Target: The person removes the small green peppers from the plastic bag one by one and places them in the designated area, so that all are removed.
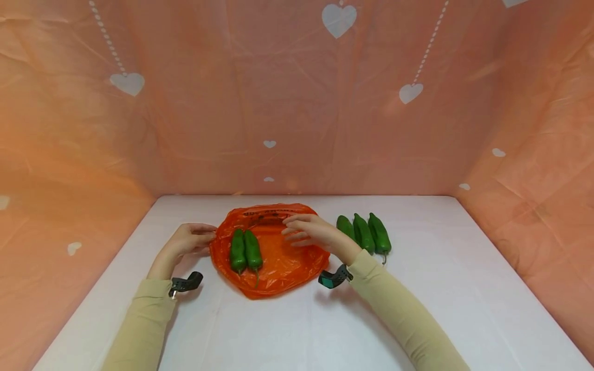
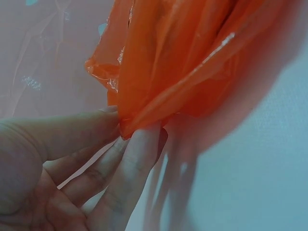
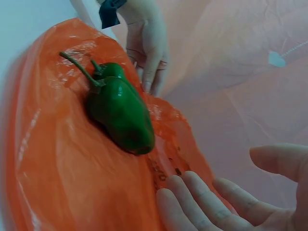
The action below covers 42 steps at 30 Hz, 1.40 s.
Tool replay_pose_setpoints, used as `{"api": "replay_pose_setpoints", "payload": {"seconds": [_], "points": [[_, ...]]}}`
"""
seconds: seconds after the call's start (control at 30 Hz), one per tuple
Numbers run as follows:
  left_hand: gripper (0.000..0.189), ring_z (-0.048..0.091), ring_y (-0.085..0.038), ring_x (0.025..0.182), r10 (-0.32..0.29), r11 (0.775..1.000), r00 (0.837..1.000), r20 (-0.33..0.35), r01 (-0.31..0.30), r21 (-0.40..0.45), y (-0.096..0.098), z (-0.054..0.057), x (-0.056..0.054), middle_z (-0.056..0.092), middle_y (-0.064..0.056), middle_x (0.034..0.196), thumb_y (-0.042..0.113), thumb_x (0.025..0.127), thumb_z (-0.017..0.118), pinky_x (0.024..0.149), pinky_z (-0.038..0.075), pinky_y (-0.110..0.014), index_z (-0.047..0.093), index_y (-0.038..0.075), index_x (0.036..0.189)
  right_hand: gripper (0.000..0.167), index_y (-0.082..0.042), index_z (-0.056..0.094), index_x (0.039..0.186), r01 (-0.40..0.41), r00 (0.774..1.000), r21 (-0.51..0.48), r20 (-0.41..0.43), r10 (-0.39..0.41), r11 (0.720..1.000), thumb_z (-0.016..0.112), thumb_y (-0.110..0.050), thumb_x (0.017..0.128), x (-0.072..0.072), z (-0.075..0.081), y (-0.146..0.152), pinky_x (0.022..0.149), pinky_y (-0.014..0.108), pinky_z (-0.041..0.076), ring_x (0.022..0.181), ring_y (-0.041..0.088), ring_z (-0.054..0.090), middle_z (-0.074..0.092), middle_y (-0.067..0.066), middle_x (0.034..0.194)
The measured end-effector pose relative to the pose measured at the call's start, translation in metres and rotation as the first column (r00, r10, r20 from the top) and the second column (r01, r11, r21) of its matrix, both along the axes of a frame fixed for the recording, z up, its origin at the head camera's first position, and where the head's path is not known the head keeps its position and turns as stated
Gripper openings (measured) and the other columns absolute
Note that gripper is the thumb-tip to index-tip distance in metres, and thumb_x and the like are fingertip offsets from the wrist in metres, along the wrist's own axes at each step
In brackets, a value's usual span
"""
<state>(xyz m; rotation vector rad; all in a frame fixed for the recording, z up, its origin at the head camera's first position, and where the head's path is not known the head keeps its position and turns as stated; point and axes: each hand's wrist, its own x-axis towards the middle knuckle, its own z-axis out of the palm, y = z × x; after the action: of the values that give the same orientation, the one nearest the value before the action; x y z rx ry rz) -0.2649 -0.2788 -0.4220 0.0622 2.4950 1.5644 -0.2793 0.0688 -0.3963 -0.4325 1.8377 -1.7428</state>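
Observation:
An orange plastic bag [image 1: 283, 268] lies spread on the white table, with dark print near its far edge. Two green peppers [image 1: 246, 252] rest side by side on its left part, stems toward the near edge. At the bag's left edge my left hand [image 1: 187, 239] pinches the plastic between thumb and fingers, as the left wrist view shows. Over the bag's right part hovers my right hand [image 1: 308, 230], its fingers spread and nothing in them. In the right wrist view one pepper [image 3: 120, 113] largely covers the other.
Three more green peppers [image 1: 364, 234] lie in a row right of the bag, the leftmost partly behind my right wrist. Both wrists carry a black camera mount. An orange cloth with white hearts [image 1: 339, 20] walls the table's back and sides.

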Motion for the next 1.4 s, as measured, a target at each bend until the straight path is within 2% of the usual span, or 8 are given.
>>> {"api": "replay_pose_setpoints", "payload": {"seconds": [0.37,0.6,0.93,1.2,1.4], "points": [[0.043,0.068,-0.018,0.082,-0.010,1.000,1.000,0.002,0.010,0.016,0.000,0.002,0.002,0.064,-0.024,0.111,0.013,0.095,0.059,0.075,0.057,-0.036,0.050,-0.014,0.128,0.047,0.008,0.044,0.137,-0.029,1.000,0.045,0.005,0.029,0.999,0.050,-0.020,0.100,0.004,-0.007,-0.021,0.092,0.044,0.050,0.114,0.038,0.056,0.055,0.029,0.126],[0.042,0.068,-0.020,0.084,-0.005,1.000,1.000,0.009,0.005,-0.013,-0.001,0.002,0.001,0.064,-0.022,0.110,0.014,0.095,0.059,0.077,0.057,-0.035,0.052,-0.012,0.127,0.047,0.007,0.044,0.137,-0.038,0.999,0.051,0.017,0.037,0.998,0.051,-0.020,0.099,0.006,-0.012,-0.034,0.090,0.044,0.051,0.111,0.037,0.058,0.058,0.027,0.122],[0.043,0.068,-0.021,0.085,-0.005,1.000,1.000,0.012,0.005,-0.002,-0.001,0.003,0.003,0.063,-0.024,0.112,0.013,0.095,0.059,0.077,0.057,-0.035,0.051,-0.013,0.128,0.047,0.008,0.047,0.134,-0.026,0.999,0.011,0.042,0.026,1.000,0.053,-0.022,0.099,0.006,-0.019,-0.045,0.089,0.042,0.052,0.109,0.036,0.060,0.060,0.025,0.121],[0.043,0.068,-0.022,0.086,-0.004,1.000,1.000,0.019,0.004,0.004,0.000,0.001,0.003,0.061,-0.027,0.116,0.013,0.096,0.058,0.076,0.057,-0.036,0.049,-0.013,0.129,0.044,0.005,0.050,0.133,0.000,0.998,0.052,0.061,-0.003,0.999,0.053,-0.023,0.099,0.005,-0.026,-0.055,0.086,0.041,0.054,0.103,0.031,0.064,0.064,0.017,0.112],[0.044,0.068,-0.023,0.087,0.002,1.000,1.000,0.031,-0.002,0.014,0.001,0.000,0.003,0.059,-0.027,0.118,0.014,0.096,0.058,0.077,0.057,-0.037,0.049,-0.013,0.130,0.039,0.004,0.057,0.126,0.035,0.998,0.075,0.054,-0.039,0.997,0.055,-0.022,0.097,0.006,-0.028,-0.060,0.084,0.041,0.054,0.099,0.029,0.065,0.065,0.016,0.109]]}}
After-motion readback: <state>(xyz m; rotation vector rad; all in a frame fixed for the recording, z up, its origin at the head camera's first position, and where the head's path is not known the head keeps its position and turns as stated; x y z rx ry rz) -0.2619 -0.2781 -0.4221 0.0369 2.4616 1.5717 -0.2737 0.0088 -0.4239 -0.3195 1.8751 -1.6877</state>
